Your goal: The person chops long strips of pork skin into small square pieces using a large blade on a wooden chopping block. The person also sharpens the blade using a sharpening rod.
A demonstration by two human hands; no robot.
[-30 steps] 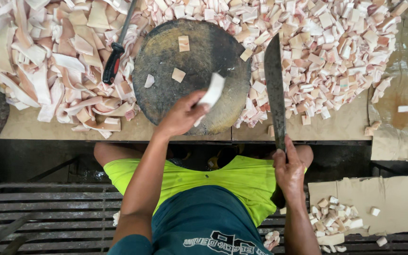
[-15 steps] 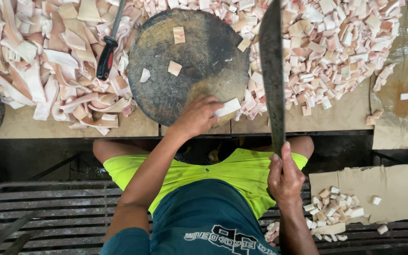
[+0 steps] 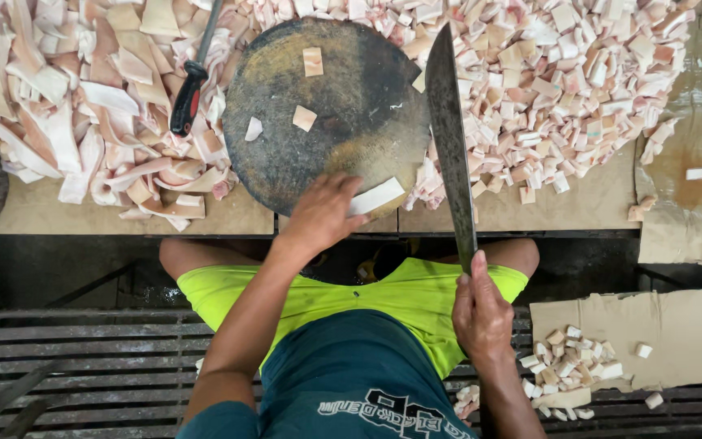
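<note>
The left hand [image 3: 322, 213] rests at the near edge of the round chopping block [image 3: 327, 114], its fingers [image 3: 343, 191] curled narrow and pressing down on one end of a pale strip [image 3: 376, 197] that lies flat on the block's near rim, pointing toward the right. The right hand [image 3: 479, 313] is well back from the table [image 3: 205, 215], over the person's lap, with its fingers wrapped tight around the handle of a long cleaver [image 3: 451, 138]; the thumb lies along the top of the handle. The blade stretches away across the right rim of the block, its tip reaching the far side of the table, and it hangs just beside the strip without touching it. Three small cut squares [image 3: 305, 118] lie loose on the block's dark top. At the left end of the table sits a heap of long pale strips [image 3: 83, 106], and a knife with a black and red handle [image 3: 187, 99] lies on that heap, just left of the block. The right half of the table is covered by a pile of small cut cubes [image 3: 562, 81], crowding up against the block's right rim. Lower right, off the table, a sheet of cardboard [image 3: 676, 333] carries a small scatter of more cubes [image 3: 570, 366].
</note>
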